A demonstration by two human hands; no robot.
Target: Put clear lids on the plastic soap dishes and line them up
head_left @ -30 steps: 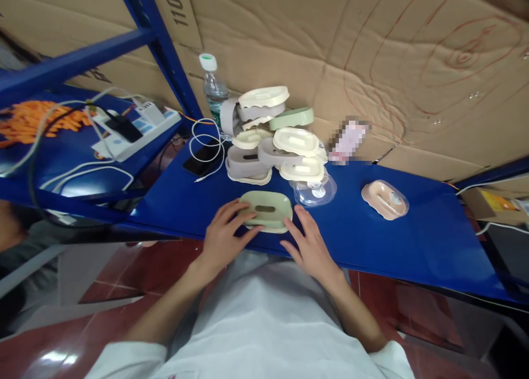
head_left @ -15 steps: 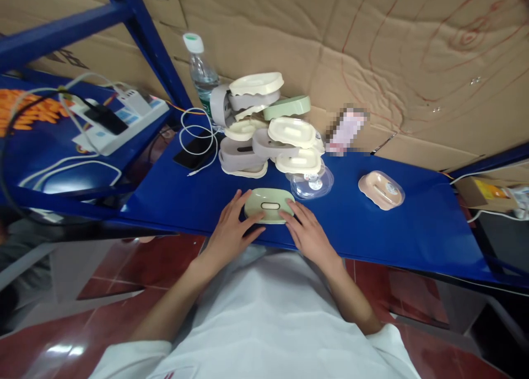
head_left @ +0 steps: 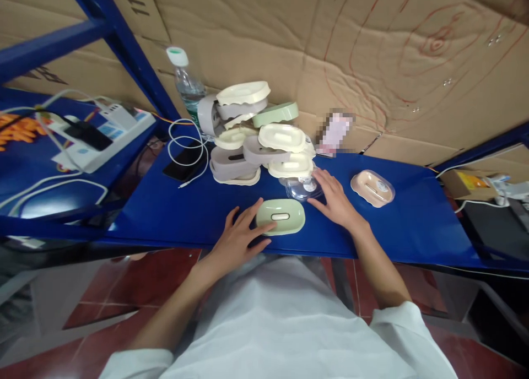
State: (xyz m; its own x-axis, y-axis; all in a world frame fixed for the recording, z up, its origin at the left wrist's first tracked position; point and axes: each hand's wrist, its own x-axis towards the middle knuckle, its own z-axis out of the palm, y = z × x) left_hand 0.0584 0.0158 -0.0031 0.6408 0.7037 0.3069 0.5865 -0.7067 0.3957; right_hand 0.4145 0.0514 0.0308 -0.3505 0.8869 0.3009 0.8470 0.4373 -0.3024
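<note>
A pale green oval plastic box (head_left: 285, 209) with a white slot-shaped piece in its middle lies near the table's front edge. My left hand (head_left: 242, 233) rests against its left end, fingers spread. Behind the box, my right hand (head_left: 334, 200) reaches with open fingers to the clear plastic lid (head_left: 300, 188); its fingertips are at the lid's right edge, and whether they grip it I cannot tell. That lid lies partly under a cream oval part (head_left: 291, 165) at the front of a pile.
Cream, grey and green parts are piled behind, beside a water bottle (head_left: 188, 87). A phone (head_left: 182, 164) with a coiled white cable lies left. A peach box with clear cover (head_left: 372, 188) sits right. A power strip (head_left: 103, 142) is on the left shelf.
My right hand has left the green box and moved right and away from me to the clear lid. My left hand stays at the box. The camera view has shifted.
</note>
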